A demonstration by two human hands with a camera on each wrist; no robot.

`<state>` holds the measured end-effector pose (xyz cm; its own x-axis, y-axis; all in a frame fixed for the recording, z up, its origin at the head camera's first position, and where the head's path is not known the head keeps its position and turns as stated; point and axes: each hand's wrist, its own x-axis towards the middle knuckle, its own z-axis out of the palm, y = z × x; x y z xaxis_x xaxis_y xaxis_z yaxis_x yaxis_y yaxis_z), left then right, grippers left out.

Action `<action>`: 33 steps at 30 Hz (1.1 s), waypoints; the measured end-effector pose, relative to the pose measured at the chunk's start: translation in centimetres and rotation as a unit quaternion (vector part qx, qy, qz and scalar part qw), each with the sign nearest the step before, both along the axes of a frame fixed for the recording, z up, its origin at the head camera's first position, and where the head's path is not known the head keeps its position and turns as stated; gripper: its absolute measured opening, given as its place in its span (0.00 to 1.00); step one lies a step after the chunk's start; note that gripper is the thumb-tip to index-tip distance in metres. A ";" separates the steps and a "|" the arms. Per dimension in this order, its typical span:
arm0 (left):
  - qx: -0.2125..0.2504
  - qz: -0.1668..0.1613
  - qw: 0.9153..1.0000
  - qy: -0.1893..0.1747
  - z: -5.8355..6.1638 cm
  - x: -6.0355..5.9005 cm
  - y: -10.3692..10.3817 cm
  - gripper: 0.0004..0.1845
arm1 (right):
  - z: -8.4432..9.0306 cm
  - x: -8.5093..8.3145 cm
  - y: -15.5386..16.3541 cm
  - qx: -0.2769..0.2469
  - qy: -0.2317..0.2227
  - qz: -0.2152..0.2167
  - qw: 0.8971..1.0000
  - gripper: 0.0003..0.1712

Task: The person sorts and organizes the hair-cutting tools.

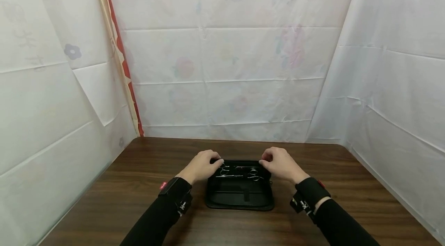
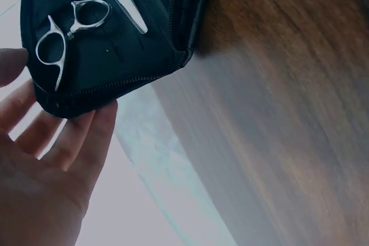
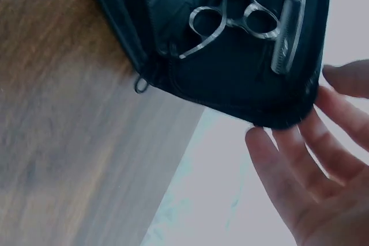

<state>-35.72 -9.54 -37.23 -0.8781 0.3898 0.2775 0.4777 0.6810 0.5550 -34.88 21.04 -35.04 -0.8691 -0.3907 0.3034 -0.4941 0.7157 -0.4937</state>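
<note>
A black zippered case (image 1: 224, 197) lies unfolded on the table, its far half lined with silver hairdressing tools. My left hand (image 1: 203, 165) holds the far left corner, thumb on the rim and fingers at the underside. At the far right corner, my right hand (image 1: 281, 163) grips the rim the same way. Scissors' finger rings (image 2: 62, 59) and a shiny blade (image 2: 124, 1) show in the left wrist view. The right wrist view has another scissors handle (image 3: 216, 34) beside a slim metal tool (image 3: 286, 38), whose kind I cannot tell.
A brown wooden table (image 1: 167, 149) carries the case. White sheets (image 1: 222, 56) hang behind it and at both sides. A small zipper pull (image 3: 140, 86) sticks out at the case's right side. Black bands with small devices (image 1: 307, 194) sit on both wrists.
</note>
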 end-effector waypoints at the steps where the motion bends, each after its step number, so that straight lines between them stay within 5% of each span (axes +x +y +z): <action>1: 0.003 -0.009 1.000 -0.005 0.0 0.0 -0.1 0.11 | 0.1 0.0 0.2 -0.001 -0.009 0.011 1.000 0.03; 16: 0.000 -0.095 0.988 -0.119 0.4 0.5 -0.9 0.13 | 0.6 -0.5 1.0 0.032 -0.135 0.118 0.983 0.09; 25: -0.010 -0.122 0.980 -0.159 0.2 0.9 -0.8 0.15 | 0.7 -0.1 0.7 0.046 -0.196 0.156 0.967 0.14; 33: -0.039 -0.115 0.977 -0.175 0.4 1.3 -0.4 0.18 | 0.7 0.1 0.6 0.065 -0.210 0.173 0.960 0.21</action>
